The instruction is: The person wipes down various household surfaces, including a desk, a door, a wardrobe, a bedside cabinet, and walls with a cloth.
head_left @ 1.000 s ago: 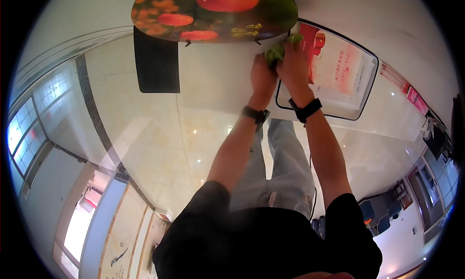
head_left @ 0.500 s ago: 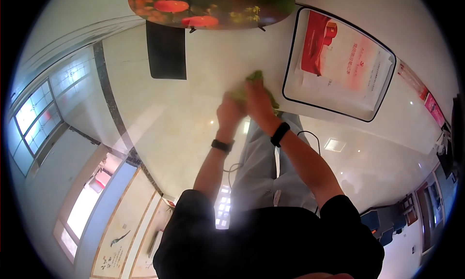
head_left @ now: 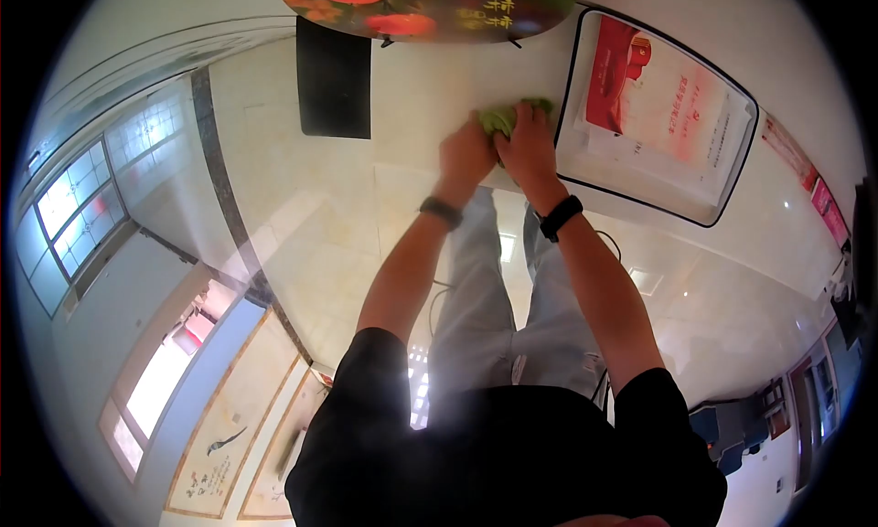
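Note:
A bunched green cloth (head_left: pixel 498 121) is gripped between both hands, over the light surface in front of me. My left hand (head_left: pixel 467 155) is closed on its left end, fingers curled. My right hand (head_left: pixel 528 150) is closed on its right part, close beside the left one, with some cloth sticking out past the fingers. Whether the cloth touches the surface beneath, I cannot tell. A dark band is on each wrist.
Right of the hands lies a black-rimmed tray (head_left: pixel 640 195) with papers and a red-and-white booklet (head_left: pixel 658 88). Ahead stands an oval board with a fruit picture (head_left: pixel 430 10) on small dark feet. A black rectangular panel (head_left: pixel 335 84) is at left. A thin cable (head_left: pixel 611 242) runs by my legs.
Both hands, blurred before, have moved forward and a little right with the green cloth. The view has shifted slightly. Both still grip the cloth.

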Tool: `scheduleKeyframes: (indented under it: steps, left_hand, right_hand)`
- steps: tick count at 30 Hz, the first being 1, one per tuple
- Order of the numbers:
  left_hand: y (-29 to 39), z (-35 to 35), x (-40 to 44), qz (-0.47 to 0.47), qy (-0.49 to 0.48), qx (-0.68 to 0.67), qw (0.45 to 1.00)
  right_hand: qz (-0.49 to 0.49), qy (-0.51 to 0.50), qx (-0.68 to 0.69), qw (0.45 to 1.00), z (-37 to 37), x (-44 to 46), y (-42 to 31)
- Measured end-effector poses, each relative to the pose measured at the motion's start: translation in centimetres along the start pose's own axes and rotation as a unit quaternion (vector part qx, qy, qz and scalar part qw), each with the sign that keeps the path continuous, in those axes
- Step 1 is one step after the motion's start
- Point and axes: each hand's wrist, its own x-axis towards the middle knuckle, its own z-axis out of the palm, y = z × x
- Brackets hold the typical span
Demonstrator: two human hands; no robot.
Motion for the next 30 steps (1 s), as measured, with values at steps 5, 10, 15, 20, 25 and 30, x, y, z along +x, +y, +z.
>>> scheduleKeyframes:
  steps: [5, 10, 15, 20, 25, 30]
  left_hand:
    - [-2.8, -0.1, -4.5, -0.008, -0.053, -0.056, 0.997]
    - [-7.7, -2.7, -6.1, -0.09, -0.044, -0.078, 0.992]
    - [-13.1, -6.6, -2.7, -0.104, -0.003, -0.046, 0.993]
    - [-12.4, -9.1, 4.4, -0.074, 0.024, -0.049, 0.996]
    - [-9.4, -4.5, 8.3, 0.082, 0.056, 0.03, 0.995]
    - [-5.4, -4.4, 5.5, 0.141, 0.016, 0.039, 0.989]
  right_hand:
    - [0.053, -0.013, 0.064, 0.996, 2.6, -5.0, -0.4]
    - [-0.014, -0.011, 0.062, 0.998, 7.9, -6.2, -4.0]
    - [-0.044, -0.017, 0.103, 0.994, 12.9, -1.2, -9.1]
    - [-0.056, 0.058, 0.111, 0.99, 12.6, 4.9, -11.2]
    - [-0.023, 0.131, 0.067, 0.989, 8.9, 6.3, -7.6]
    - [0.021, 0.151, -0.014, 0.988, 6.6, 2.7, -4.7]
